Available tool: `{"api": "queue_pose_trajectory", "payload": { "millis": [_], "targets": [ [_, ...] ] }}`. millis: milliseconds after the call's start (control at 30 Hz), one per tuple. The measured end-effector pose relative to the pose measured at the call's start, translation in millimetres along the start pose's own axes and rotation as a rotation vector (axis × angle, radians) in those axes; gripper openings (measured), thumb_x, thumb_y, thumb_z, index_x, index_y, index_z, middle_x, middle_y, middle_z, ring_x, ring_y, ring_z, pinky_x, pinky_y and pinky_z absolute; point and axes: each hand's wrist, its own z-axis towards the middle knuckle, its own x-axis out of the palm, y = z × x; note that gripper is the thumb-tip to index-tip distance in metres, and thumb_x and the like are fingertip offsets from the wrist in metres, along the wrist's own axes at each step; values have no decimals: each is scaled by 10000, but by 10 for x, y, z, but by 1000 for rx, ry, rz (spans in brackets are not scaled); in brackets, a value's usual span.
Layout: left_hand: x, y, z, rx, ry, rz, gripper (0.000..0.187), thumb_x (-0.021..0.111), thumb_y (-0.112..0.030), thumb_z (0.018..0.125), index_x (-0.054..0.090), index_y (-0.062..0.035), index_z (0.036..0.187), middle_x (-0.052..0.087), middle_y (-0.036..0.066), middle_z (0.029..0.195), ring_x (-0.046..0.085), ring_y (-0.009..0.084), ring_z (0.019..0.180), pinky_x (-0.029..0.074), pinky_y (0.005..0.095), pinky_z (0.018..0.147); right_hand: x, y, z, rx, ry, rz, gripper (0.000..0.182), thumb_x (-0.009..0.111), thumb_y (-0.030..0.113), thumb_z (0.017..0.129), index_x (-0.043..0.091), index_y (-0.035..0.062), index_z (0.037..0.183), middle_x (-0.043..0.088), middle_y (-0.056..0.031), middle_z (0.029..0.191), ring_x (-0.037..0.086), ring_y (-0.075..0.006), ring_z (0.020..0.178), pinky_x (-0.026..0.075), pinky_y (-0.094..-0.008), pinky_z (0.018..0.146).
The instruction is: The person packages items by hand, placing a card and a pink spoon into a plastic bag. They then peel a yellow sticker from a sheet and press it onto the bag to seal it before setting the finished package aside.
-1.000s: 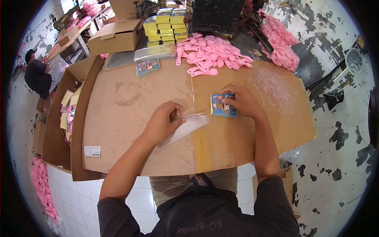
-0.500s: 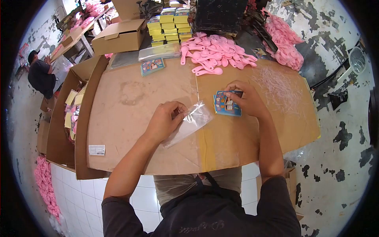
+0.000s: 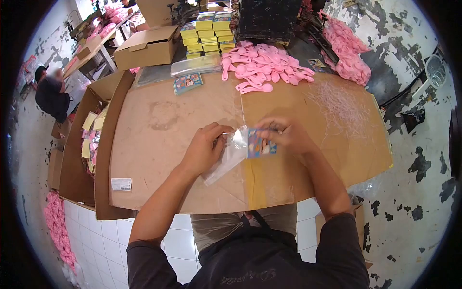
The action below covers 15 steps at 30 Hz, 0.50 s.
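My left hand (image 3: 208, 145) pinches a clear plastic bag (image 3: 231, 161) near its upper edge, over the cardboard-covered table (image 3: 159, 164). Between the fingers of my right hand (image 3: 284, 134) is a blue printed card (image 3: 262, 144), or a thin stack of them, blurred by motion. Its left edge meets the open end of the bag and overlaps it in this view. Farther back lies a small stack of similar blue cards (image 3: 188, 84), with a pile of clear bags (image 3: 196, 65) just behind it.
Pink plastic spoons (image 3: 264, 65) are heaped at the back, beside stacked yellow-edged cards (image 3: 207, 33). Thin clear strips (image 3: 341, 108) lie on the right. A deep carton (image 3: 103, 159) holding packed pieces stands along the left edge. Another person (image 3: 50, 94) sits at far left.
My right hand has moved left and slightly down with the blue card, bringing it up against the bag. My left hand keeps its pinch on the bag.
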Motion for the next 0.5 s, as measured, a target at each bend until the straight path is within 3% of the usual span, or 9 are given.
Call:
{"api": "queue_pose_trajectory", "payload": {
  "millis": [100, 167, 267, 367, 500],
  "targets": [
    [-31, 0, -11, -66, 18, 23, 205, 546, 59, 943, 687, 5, 1082, 679, 101, 1014, 615, 137, 803, 502, 292, 726, 107, -128, 42, -252, 219, -393, 175, 712, 140, 955, 725, 16, 1078, 744, -91, 1001, 701, -219, 904, 547, -352, 793],
    [-16, 49, -25, -168, -14, -75, 208, 533, 65, 931, 683, -3, 1058, 683, 93, 1034, 620, 150, 813, 511, 292, 763, 140, -193, 58, -264, 195, -447, 184, 717, 153, 946, 723, 23, 1077, 733, -107, 988, 696, -257, 904, 542, -370, 789],
    [-8, 59, -9, -142, -221, -341, 213, 523, 85, 899, 664, -6, 1030, 708, 90, 1071, 651, 170, 885, 525, 304, 818, 152, -200, 57, -283, 182, -488, 180, 709, 151, 945, 718, 27, 1075, 714, -117, 979, 685, -275, 888, 537, -377, 782],
    [-65, 17, 49, -259, -216, -611, 153, 574, 61, 926, 652, -9, 1036, 728, 109, 1083, 674, 188, 984, 541, 326, 857, 144, -169, 44, -258, 184, -493, 167, 686, 113, 940, 710, 29, 1083, 694, -119, 985, 669, -272, 869, 537, -371, 775],
    [-64, 115, 29, -293, -131, -678, 86, 618, -5, 980, 641, -2, 1063, 742, 123, 1044, 698, 183, 992, 557, 319, 856, 169, -176, 51, -237, 190, -468, 192, 648, 54, 913, 702, 30, 1095, 668, -118, 990, 649, -275, 857, 542, -356, 770]
  ]
}}
